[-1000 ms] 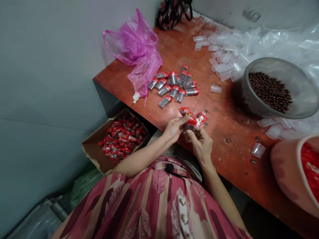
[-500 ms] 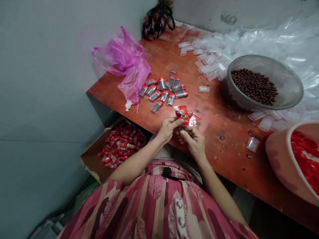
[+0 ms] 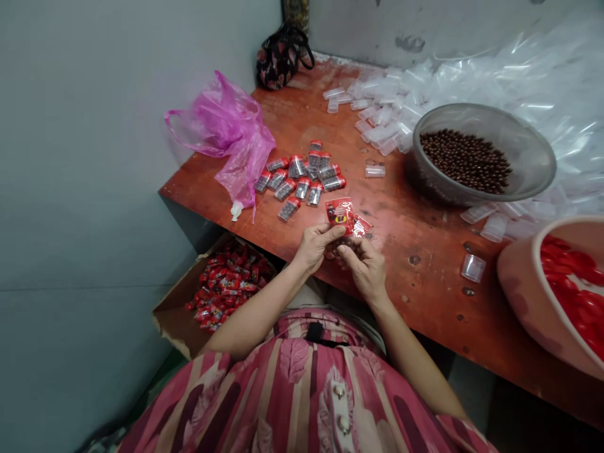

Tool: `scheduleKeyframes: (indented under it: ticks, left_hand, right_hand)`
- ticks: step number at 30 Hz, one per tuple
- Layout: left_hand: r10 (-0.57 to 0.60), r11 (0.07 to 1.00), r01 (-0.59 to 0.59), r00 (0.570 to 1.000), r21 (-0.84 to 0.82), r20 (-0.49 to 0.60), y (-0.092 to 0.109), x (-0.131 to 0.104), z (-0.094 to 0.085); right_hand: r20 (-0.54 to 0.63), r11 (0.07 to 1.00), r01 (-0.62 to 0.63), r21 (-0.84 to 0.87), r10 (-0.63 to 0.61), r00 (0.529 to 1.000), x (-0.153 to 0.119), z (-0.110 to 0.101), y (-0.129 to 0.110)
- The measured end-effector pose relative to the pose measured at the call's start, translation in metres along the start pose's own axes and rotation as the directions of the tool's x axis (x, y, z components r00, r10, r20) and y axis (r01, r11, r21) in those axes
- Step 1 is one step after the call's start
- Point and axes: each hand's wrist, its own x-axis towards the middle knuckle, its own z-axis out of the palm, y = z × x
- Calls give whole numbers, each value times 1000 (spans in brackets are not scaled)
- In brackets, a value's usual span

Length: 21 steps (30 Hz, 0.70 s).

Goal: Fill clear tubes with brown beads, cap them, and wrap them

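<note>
Over the table's front edge, my left hand (image 3: 312,246) pinches a red printed wrapper (image 3: 340,211) between thumb and fingers, its printed face upward. Close beside it, the thumb and curled fingers of my right hand (image 3: 368,269) are closed at the wrapper's lower end, which looks darker and see-through; the fingertips are partly hidden there. A second red wrapper (image 3: 362,225) shows just behind the right fingers. Beyond my hands lies a group of small clear containers with red caps (image 3: 302,187), filled with dark balls.
A grey bowl (image 3: 528,170) holds dark brown balls; a pink tub (image 3: 523,283) holds red caps. Clear empty containers (image 3: 377,129) are heaped at the back right. A pink plastic bag (image 3: 231,126) and a floral bag (image 3: 280,60) stand left. A carton (image 3: 177,318) below holds red-wrapped packs.
The camera view has shifted slightly, so the table things sit a little further left. The wrapper in my hands has turned a little more upright; both hands keep their hold.
</note>
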Motion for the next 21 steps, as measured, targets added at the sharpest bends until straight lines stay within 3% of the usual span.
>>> scheduleKeyframes:
  ticks: [2, 7, 11, 14, 17, 21]
  left_hand:
    - [-13, 1000, 13, 1000, 7, 4, 1, 0, 1]
    - [36, 998, -36, 999, 48, 12, -1, -1, -4]
    - [127, 989, -125, 992, 77, -23, -5, -3, -2]
    - [23, 999, -22, 999, -34, 27, -5, -6, 5]
    - [-53, 994, 59, 996, -89, 71, -3, -10, 10]
    - [-58, 990, 68, 995, -120, 81, -3, -11, 8]
  right_hand:
    - [10, 1000, -11, 24, 11, 1000, 2, 0, 0]
    - [80, 957, -185, 222, 171, 982, 7, 1, 8]
    - [-31, 992, -94, 84, 97, 995, 5, 1, 8]
    - [-64, 1000, -26, 12, 26, 998, 5, -2, 6]
    - [0, 987, -102, 123, 102, 995, 7, -3, 9]
    - [11, 965, -155, 210, 156, 988, 8, -1, 15]
